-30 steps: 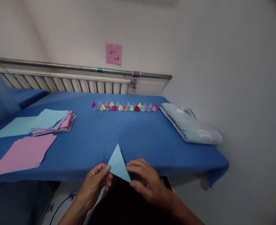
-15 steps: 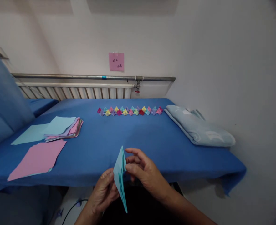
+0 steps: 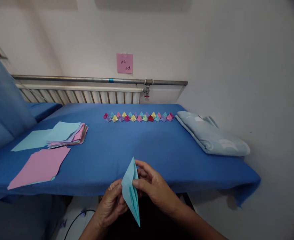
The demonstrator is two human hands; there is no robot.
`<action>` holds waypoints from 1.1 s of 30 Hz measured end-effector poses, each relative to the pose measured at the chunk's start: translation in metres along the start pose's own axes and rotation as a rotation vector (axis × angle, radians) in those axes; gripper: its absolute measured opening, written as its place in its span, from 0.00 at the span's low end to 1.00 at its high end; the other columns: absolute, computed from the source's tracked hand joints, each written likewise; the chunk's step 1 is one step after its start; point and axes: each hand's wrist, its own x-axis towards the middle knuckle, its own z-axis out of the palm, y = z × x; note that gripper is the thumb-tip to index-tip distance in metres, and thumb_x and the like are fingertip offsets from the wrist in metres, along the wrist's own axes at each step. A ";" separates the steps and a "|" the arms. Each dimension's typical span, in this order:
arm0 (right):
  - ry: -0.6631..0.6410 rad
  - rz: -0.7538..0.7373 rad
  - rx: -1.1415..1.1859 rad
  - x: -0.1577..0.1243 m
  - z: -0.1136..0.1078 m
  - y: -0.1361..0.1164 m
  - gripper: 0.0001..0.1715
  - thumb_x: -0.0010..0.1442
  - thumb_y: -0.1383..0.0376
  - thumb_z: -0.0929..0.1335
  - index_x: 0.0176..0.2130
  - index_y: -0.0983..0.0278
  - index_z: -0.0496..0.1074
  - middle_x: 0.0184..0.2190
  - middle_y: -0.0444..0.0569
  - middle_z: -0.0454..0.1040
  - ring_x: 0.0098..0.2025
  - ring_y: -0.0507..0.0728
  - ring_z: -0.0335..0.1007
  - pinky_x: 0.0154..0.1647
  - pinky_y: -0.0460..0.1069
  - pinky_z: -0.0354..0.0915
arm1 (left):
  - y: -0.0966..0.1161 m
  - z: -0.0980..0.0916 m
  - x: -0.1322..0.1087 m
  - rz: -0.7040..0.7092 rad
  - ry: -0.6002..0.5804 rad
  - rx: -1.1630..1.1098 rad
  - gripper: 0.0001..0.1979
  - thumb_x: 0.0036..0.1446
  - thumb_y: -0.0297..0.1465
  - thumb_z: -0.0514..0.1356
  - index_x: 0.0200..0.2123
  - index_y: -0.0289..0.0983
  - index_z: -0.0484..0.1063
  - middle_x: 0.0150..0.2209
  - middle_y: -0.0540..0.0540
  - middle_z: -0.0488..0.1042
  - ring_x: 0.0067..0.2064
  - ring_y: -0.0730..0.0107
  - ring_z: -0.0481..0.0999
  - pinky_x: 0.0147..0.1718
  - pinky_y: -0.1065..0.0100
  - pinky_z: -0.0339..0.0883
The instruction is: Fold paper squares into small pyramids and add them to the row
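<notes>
Pinching the left edge of a folded light-blue paper (image 3: 128, 183) between thumb and curled fingers, the left hand (image 3: 112, 201) holds it up at the near edge of the blue tablecloth (image 3: 107, 153). The right hand (image 3: 158, 191) grips the paper's right side, its thumb on the parted layers, its other fingers behind and its index finger close to the upper tip. The paper's long lower point is directed toward the person.

At the far middle lies a double row of small folded paper pieces (image 3: 133, 118) in pink, yellow, purple, turquoise and red. On the left sits a stack of coloured paper (image 3: 63, 131), and nearer lie some pink sheets (image 3: 40, 166) with a light-blue edge showing beneath. A folded pale-blue blanket (image 3: 212, 136) rests at the right. Beyond the far edge, a white radiator (image 3: 94, 97) runs below a metal pipe (image 3: 82, 79), with a handwritten pink note (image 3: 124, 61) on the wall above.
</notes>
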 end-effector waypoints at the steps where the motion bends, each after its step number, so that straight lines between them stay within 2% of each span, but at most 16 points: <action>1: -0.002 -0.001 -0.005 0.000 0.000 0.000 0.29 0.52 0.67 0.68 0.54 0.60 0.63 0.40 0.48 0.74 0.40 0.54 0.71 0.40 0.49 0.65 | 0.000 -0.001 0.000 0.003 -0.002 0.002 0.19 0.46 0.44 0.67 0.28 0.37 0.66 0.12 0.61 0.53 0.12 0.88 0.46 0.11 0.82 0.44; 5: 0.024 0.003 -0.052 0.000 -0.002 0.002 0.34 0.50 0.70 0.67 0.57 0.61 0.61 0.41 0.49 0.74 0.40 0.54 0.72 0.43 0.51 0.65 | 0.000 -0.003 0.000 0.017 0.009 0.024 0.20 0.45 0.45 0.67 0.27 0.36 0.64 0.12 0.61 0.56 0.11 0.88 0.47 0.10 0.82 0.44; 11: 0.096 0.027 -0.057 0.001 -0.005 0.007 0.39 0.46 0.73 0.65 0.58 0.61 0.59 0.42 0.49 0.74 0.39 0.53 0.72 0.42 0.50 0.65 | 0.003 -0.005 0.003 0.025 0.054 0.096 0.23 0.43 0.44 0.68 0.21 0.37 0.58 0.11 0.59 0.60 0.10 0.85 0.54 0.11 0.80 0.46; 17: 0.120 0.122 -0.031 0.002 -0.010 0.011 0.31 0.45 0.70 0.70 0.50 0.61 0.66 0.32 0.44 0.73 0.33 0.52 0.70 0.34 0.47 0.65 | 0.006 -0.002 0.001 -0.027 0.108 0.276 0.21 0.45 0.44 0.66 0.20 0.37 0.60 0.11 0.55 0.64 0.12 0.81 0.60 0.14 0.77 0.49; 22: 0.166 0.107 -0.178 0.003 -0.012 0.014 0.13 0.42 0.69 0.71 0.32 0.63 0.70 0.24 0.39 0.67 0.26 0.49 0.63 0.28 0.44 0.60 | 0.013 0.003 0.002 -0.080 0.104 0.420 0.18 0.48 0.42 0.65 0.22 0.35 0.64 0.16 0.53 0.69 0.15 0.81 0.62 0.17 0.76 0.53; 24: 0.204 0.071 -0.248 0.005 -0.012 0.014 0.09 0.43 0.68 0.71 0.27 0.64 0.68 0.23 0.39 0.66 0.26 0.49 0.61 0.28 0.44 0.60 | 0.017 0.007 0.003 -0.069 0.112 0.456 0.16 0.50 0.42 0.64 0.25 0.35 0.67 0.18 0.53 0.69 0.17 0.80 0.64 0.19 0.75 0.56; 26: 0.272 0.033 -0.277 0.006 -0.013 0.014 0.07 0.45 0.66 0.70 0.26 0.64 0.66 0.22 0.39 0.65 0.25 0.49 0.60 0.27 0.44 0.60 | 0.021 0.012 0.004 -0.037 0.144 0.491 0.15 0.52 0.42 0.62 0.35 0.36 0.71 0.22 0.52 0.71 0.22 0.77 0.68 0.24 0.74 0.61; 29: 0.367 -0.047 -0.321 0.010 -0.016 0.015 0.05 0.47 0.66 0.68 0.28 0.63 0.65 0.22 0.39 0.64 0.25 0.49 0.59 0.26 0.44 0.60 | 0.025 0.022 0.005 0.048 0.177 0.544 0.27 0.49 0.40 0.65 0.51 0.38 0.66 0.33 0.47 0.76 0.31 0.70 0.74 0.32 0.68 0.68; 31: 0.398 -0.142 -0.439 0.014 -0.019 0.016 0.03 0.48 0.68 0.66 0.28 0.62 0.66 0.23 0.39 0.65 0.26 0.50 0.60 0.27 0.44 0.61 | 0.025 0.030 0.006 0.101 0.163 0.584 0.35 0.44 0.38 0.68 0.55 0.39 0.62 0.44 0.42 0.75 0.40 0.63 0.76 0.40 0.64 0.69; 33: 0.405 -0.268 -0.610 0.017 -0.023 0.017 0.05 0.49 0.71 0.64 0.30 0.62 0.67 0.25 0.41 0.68 0.28 0.51 0.63 0.31 0.45 0.62 | 0.025 0.038 0.007 0.138 0.202 0.662 0.40 0.41 0.36 0.70 0.58 0.39 0.60 0.51 0.39 0.72 0.49 0.56 0.73 0.47 0.60 0.67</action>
